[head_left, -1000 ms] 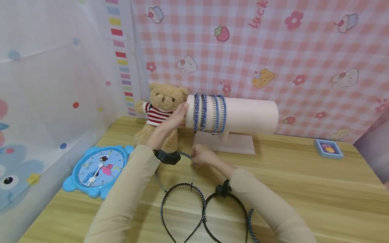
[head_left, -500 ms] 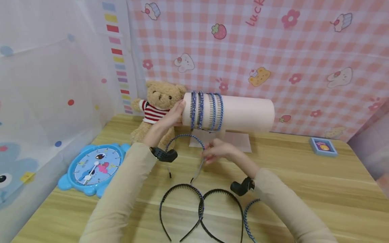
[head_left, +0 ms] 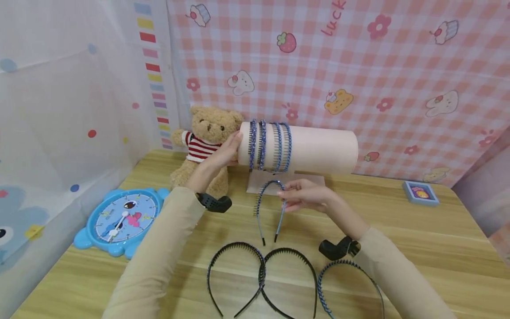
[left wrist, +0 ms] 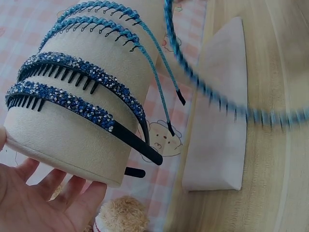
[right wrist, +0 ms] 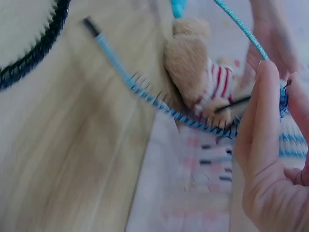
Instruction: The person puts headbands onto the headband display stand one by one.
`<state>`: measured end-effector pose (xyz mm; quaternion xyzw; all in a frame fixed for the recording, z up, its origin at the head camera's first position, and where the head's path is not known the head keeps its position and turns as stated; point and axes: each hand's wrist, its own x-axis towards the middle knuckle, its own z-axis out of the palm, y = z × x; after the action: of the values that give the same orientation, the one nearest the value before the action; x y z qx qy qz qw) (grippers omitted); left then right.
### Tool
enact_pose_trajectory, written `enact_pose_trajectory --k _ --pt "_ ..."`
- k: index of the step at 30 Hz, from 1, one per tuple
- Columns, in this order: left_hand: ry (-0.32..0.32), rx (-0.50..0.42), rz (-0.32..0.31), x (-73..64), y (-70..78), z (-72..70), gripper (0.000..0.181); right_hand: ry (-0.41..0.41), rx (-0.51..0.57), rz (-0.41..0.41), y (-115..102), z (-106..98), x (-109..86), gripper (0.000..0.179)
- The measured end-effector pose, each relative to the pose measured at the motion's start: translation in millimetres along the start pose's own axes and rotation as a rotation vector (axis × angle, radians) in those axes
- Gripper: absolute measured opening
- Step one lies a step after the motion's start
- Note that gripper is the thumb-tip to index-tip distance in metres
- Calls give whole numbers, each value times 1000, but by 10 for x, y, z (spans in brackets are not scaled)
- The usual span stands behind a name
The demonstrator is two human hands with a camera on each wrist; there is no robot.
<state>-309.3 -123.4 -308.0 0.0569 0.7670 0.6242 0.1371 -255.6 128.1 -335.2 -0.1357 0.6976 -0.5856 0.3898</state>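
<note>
My left hand point(head_left: 224, 154) grips the left end of a pale padded cylindrical headband stand point(head_left: 318, 148). Two glittery blue headbands point(left wrist: 72, 104) and two thin braided blue ones point(left wrist: 91, 24) sit around that end of the stand. In front of its base, my right hand point(head_left: 307, 195) pinches one side of a thin blue toothed headband point(head_left: 260, 201) between thumb and fingers. This headband hangs above the table, its black tips pointing down. The left wrist view shows part of its toothed arc, blurred; in the right wrist view my fingers hide a stretch of it.
Two dark toothed headbands point(head_left: 213, 261) lie touching at the table's front, with a blue one point(head_left: 322, 290) to their right. A teddy bear point(head_left: 211, 128) sits beside the stand. A blue toy clock point(head_left: 119, 221) lies left, and a small blue frame point(head_left: 421, 193) lies back right.
My right hand has lifted the thin blue headband off the table and moved right, turning it to a narrower angle. My left hand stays at the stand's end.
</note>
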Motion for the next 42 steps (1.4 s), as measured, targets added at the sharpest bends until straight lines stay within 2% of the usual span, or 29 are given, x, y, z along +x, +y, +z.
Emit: enact_pose_trajectory --k 4,10,14,16,21,28,31,35,37,42 --pt "-5 13 -8 11 -7 -8 60 1 94 -31 10 -170 -210 5" --pt "-19 20 -15 27 -17 -18 62 21 212 -40 40 -461 -601 18" --pt "-15 1 -13 18 -7 -20 60 41 183 -40 71 -628 -840 20" --pt "-13 4 -8 15 -5 -22 60 82 165 -30 81 -700 -938 18" --pt "-4 10 -2 12 1 -23 59 254 141 -31 61 -830 -1113 11" --pt "-3 19 -19 10 5 -14 61 395 104 -186 -4 -878 -1188 11" --pt "2 18 -23 9 2 -17 61 510 -59 -212 -51 -858 -1170 11" --pt "3 21 -18 12 -4 -16 62 660 -348 -168 -110 -847 -1118 29" --pt "-3 29 -16 11 -7 -17 63 703 -458 -152 -132 -858 -1087 38" --pt "-27 56 -23 -70 63 -11 66 747 -599 -197 -159 -889 -1008 41"
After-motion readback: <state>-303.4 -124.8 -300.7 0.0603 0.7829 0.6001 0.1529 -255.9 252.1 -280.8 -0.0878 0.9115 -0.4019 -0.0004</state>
